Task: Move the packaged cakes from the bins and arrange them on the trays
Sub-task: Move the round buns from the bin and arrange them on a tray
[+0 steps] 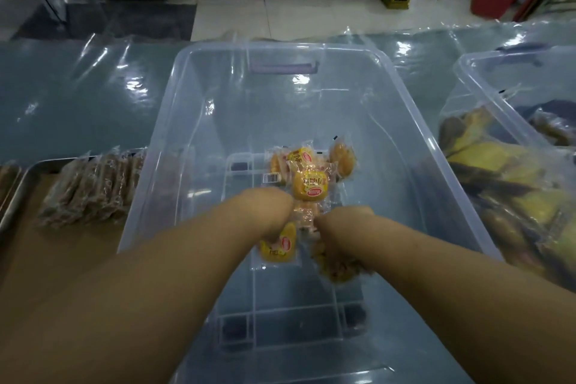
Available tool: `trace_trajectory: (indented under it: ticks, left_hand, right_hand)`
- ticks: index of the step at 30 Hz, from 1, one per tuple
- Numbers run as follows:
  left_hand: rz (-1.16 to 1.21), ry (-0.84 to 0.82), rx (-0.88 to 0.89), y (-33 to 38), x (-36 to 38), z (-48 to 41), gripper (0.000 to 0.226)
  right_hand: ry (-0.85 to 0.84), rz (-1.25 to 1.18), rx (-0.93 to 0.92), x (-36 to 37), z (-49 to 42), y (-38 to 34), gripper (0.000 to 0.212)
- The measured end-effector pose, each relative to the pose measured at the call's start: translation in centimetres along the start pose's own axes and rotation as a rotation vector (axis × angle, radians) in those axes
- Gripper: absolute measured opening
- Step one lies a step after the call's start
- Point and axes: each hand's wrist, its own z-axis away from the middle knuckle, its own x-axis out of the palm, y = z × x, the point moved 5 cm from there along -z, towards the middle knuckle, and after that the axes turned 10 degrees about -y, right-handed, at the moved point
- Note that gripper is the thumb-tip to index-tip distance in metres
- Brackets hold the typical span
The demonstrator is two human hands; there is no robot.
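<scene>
In the head view, a clear plastic bin [280,78] fills the centre of the frame, standing on a bench [78,97] covered with shiny transparent film. Both bare forearms reach in from the lower edge and meet near the middle of the bin floor. The left hand [274,212] is curled closed around a yellow packaged cake [280,246] that hangs just below it. The right hand [339,227] is closed too, gripping a blurred clump of wrapped cakes [335,268] beneath the wrist; how many it holds cannot be told. Between and just above the two hands, a small heap of loose cakes [308,178] lies on the bin floor, yellow wrappers with red labels facing up.

At the left edge of the frame a metal tray [18,193] rests on the bench, with a row of brown wrapped cakes [93,187] standing on edge against each other, close to the bin's left wall. At the right edge, a second clear bin [486,93] holds a pile of yellow and dark packets [505,184].
</scene>
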Motion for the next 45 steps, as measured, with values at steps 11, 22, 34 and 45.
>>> trace_trajectory:
  ticks: [11,22,34,45]
  left_hand:
    - [0.343,0.340,0.068,-2.3,-4.8,-5.2,0.033]
    - [0.409,0.231,0.034,-1.7,-4.5,-5.7,0.035]
    - [0.684,0.766,-0.080,-6.5,-9.3,10.1,0.043]
    - [1.095,1.374,0.075,-10.0,1.0,27.3,0.056]
  right_hand:
    - [0.392,-0.260,0.219,-5.5,3.5,5.6,0.054]
    - [0.479,-0.351,0.257,-6.4,2.8,6.6,0.039]
    - [0.857,-0.633,0.091,-9.8,10.6,5.6,0.039]
    - [1.363,-0.839,-0.431,-10.4,21.2,-2.9,0.038]
